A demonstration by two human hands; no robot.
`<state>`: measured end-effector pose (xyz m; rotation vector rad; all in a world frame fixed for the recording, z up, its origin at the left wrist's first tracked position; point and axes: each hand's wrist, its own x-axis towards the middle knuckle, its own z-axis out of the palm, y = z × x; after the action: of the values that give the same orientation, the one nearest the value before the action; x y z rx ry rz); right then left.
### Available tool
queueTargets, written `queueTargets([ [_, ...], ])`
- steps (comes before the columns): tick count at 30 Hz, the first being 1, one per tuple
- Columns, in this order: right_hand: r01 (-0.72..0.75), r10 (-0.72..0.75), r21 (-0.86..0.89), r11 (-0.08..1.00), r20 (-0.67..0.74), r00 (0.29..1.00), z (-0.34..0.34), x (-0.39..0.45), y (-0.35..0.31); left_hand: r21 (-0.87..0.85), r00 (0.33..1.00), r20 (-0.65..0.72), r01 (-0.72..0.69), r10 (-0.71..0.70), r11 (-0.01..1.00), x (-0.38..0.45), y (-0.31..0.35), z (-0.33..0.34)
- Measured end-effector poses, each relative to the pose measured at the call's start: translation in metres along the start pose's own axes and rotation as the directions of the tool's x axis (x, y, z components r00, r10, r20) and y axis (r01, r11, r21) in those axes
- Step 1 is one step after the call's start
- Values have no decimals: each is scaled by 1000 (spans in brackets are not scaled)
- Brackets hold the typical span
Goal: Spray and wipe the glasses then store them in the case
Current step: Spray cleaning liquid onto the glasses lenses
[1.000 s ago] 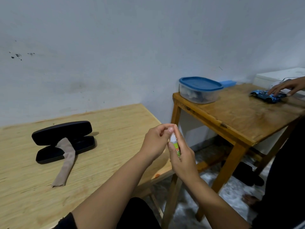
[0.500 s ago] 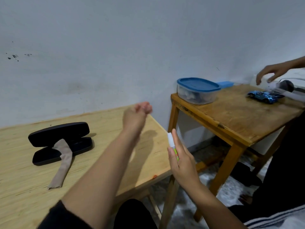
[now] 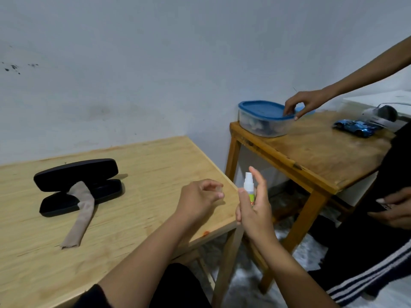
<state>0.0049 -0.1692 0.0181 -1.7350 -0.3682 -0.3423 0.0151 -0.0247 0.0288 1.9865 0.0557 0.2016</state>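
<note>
Black case point(image 3: 76, 185) open on table point(image 3: 155, 165), far left of spray bottle point(image 3: 249, 190); tan cloth point(image 3: 81, 213) draped over its near half, soft, limp, best pinched anywhere. Glasses not visible. Left hand point(image 3: 198, 200) just left of bottle, fingers loosely curled, possibly pinching a small clear cap. Right hand point(image 3: 255, 207) wrapped round bottle: light, probably slick plastic, best gripped mid-body.

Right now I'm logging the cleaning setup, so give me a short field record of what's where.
right hand: holds spray bottle upright, nozzle uncovered
left hand: over table edge, fingers loosely curled; whether it holds a cap cannot be told
glasses case: open on light wooden table
cloth: draped from case onto table
glasses: not visible
</note>
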Motion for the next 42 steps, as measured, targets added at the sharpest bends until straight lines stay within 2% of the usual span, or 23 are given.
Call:
queueTargets([
  [4, 22, -23, -21, 1000, -14, 1000, 1, -1, 6, 126, 1000, 19, -12, 10, 992, -2, -6, 7],
  [10, -25, 24, 59, 998, 25, 999, 1, 2, 1, 158, 999, 20, -29, 26, 987, -3, -12, 10],
  [16, -51, 50, 62, 997, 20, 999, 2, 3, 1, 181, 999, 15, -44, 43, 982, 0, -16, 11],
  [25, -21, 22, -20, 1000, 43, 999, 5, 2, -1, 175, 999, -1, -43, 44, 984, -5, -15, 8],
  [27, -7, 9, -58, 998, 48, 999, 6, 5, -3, 237, 998, -11, -63, 68, 970, -4, -14, 3],
  [30, 13, -9, -80, 997, 56, 998, 9, 11, -7, 430, 993, -12, -100, 117, 897, 2, -14, -15],
  [35, 33, -28, -71, 997, 78, 997, 22, 17, -21, 697, 995, 16, -85, 103, 712, 8, -5, -55],
  [38, 78, -71, -63, 995, 104, 992, 32, 18, -34, 788, 995, -20, -48, 102, 614, 2, 4, -77],
  [42, 137, -132, -31, 990, 140, 981, 53, 17, -55, 841, 992, -91, 30, 85, 541, -10, 8, -109],
])
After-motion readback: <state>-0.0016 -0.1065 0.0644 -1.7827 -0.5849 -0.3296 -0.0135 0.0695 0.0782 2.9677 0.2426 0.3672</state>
